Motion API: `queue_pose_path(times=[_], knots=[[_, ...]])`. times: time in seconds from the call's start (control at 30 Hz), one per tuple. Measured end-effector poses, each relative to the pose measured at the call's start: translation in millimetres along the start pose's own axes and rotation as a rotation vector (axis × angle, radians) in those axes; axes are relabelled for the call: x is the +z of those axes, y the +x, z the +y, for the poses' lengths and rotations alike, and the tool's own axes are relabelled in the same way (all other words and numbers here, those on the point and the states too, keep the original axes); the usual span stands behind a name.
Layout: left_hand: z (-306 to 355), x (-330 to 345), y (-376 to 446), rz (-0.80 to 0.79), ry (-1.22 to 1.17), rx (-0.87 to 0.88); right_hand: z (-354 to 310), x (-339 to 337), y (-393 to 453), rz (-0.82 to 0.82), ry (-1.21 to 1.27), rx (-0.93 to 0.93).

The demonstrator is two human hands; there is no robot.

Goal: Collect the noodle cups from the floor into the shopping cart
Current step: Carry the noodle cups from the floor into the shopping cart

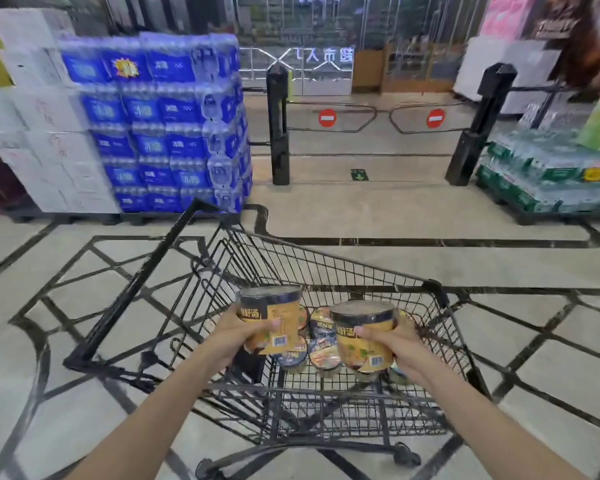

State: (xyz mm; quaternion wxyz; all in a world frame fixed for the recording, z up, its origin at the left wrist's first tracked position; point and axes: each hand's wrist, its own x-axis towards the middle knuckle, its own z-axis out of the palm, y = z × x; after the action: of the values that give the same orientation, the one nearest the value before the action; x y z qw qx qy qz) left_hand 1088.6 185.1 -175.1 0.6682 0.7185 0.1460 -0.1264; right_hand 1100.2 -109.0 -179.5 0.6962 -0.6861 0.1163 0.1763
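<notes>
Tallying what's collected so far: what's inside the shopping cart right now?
Several noodle cups lie on the shopping cart floor. The two held cups, left hand and right hand, cover part of the pile, so no exact count is possible.

Pale tiled floor [361,209] with dark inlay lines — blue water-pack stack [167,126] left, black gate posts [278,126] beyond.

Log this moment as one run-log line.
left hand: holds noodle cup | right hand: holds second cup | both over shopping cart | more cups in basket
</notes>
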Motion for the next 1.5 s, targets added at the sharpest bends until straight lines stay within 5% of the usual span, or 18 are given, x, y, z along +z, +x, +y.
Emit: queue_pose_path(times=[0.63,1.07,1.17,1.23,1.3,1.37,1.5], knots=[[-196.2,2.3,196.3,-0.18,0.225,-0.48,154.2,23.4,172.9,-0.099,-0.033,0.352],[-286.8,11.5,235.9,-0.318,0.151,-0.417,254.6,-4.6,219.4,-0.257,-0.079,0.308],[-316.9,7.0,242.0,-0.346,0.459,-0.221,278.6,-12.9,220.9,-0.241,-0.147,0.288],[-333.0,5.7,242.2,-0.426,0.359,-0.249,289.7,-17.7,221.1,-0.215,-0.227,0.357],[-331.2,14.3,232.4,-0.501,0.521,-0.246,307.2,-24.4,223.7,-0.223,-0.31,0.48],[-332.7,26.2,233.2,-0.292,0.492,-0.305,330.7,-29.5,226.9,-0.281,-0.406,0.515],[-325.7,29.7,230.9,-0.292,0.573,-0.393,294.1,-9.0,225.0,-0.283,-0.516,0.672]])
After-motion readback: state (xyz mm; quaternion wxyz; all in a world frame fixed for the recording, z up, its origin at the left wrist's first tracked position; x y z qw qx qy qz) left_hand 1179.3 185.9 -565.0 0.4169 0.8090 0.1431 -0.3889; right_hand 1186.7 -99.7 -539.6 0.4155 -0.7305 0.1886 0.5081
